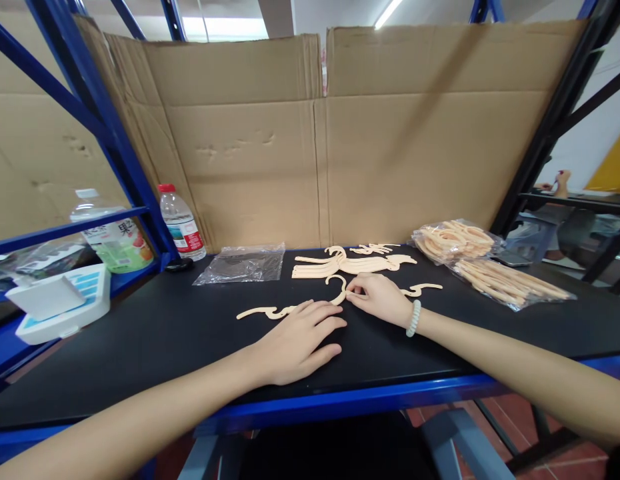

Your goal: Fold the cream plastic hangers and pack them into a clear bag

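Head view. The left hand [303,340] lies flat and open on the black worktop [155,333], palm down, fingers spread and pointing away from the person; it grips nothing, though its fingertips rest at or against the near end of a long cream hanger piece [265,311] that runs out to its left. The right hand [377,298], with a pale bead bracelet [413,318] at the wrist, is loosely curled, thumb and forefinger pinched on the hooked end of a second cream piece [339,288] just beyond the left hand's fingertips. Another curved piece [421,289] lies just right of the right hand.

By the look of it, the step in hand is bringing the two loose pieces together where hook meets bar: one hand steadies, the other positions. The next move probably calls for a fine line-up of the two ends while the flat hand keeps its piece from sliding.

Beyond both hands sits a pile of like pieces [350,263]; farther right of the right hand are two clear bags of them [490,263]. Left of that pile lies an empty clear bag [243,265], and well left of the left hand stands a water bottle [181,222] against the cardboard backing [390,147].
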{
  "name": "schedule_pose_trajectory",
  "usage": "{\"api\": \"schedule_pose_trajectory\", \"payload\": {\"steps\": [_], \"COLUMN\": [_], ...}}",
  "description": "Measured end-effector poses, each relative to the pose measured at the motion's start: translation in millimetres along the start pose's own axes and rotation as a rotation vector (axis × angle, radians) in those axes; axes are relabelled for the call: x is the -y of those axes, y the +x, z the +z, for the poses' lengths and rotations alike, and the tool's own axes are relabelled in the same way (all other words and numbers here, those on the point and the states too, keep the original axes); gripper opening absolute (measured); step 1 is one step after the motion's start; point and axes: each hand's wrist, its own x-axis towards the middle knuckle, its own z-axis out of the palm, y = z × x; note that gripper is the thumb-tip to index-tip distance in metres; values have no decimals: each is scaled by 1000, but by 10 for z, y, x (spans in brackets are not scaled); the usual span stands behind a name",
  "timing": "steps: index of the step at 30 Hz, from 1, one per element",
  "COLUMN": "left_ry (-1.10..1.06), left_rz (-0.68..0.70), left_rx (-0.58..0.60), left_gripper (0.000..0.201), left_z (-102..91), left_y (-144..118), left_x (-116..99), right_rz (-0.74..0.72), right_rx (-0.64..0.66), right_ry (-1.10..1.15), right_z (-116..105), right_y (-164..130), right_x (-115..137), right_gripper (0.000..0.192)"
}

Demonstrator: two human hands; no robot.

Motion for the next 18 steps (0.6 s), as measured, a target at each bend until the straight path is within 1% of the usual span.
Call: {"api": "schedule_pose_trajectory", "payload": {"steps": [10, 15, 18], "left_ry": [-37, -58, -62], "left_rz": [-13, -12, -26], "left_rx": [15, -5, 4], "left_gripper": [34, 33, 34], "left_z": [-13, -1, 5], "left_y": [20, 34, 35], "left_x": [44, 118, 137], "right_rz": [-47, -80, -94], "right_rx": [10, -2, -3], "right_ry": [28, 77, 105], "right_z": [40, 88, 112], "right_y": [101, 160, 180], "right_x": [-106, -189, -199], "right_gripper": [13, 9, 8]}}
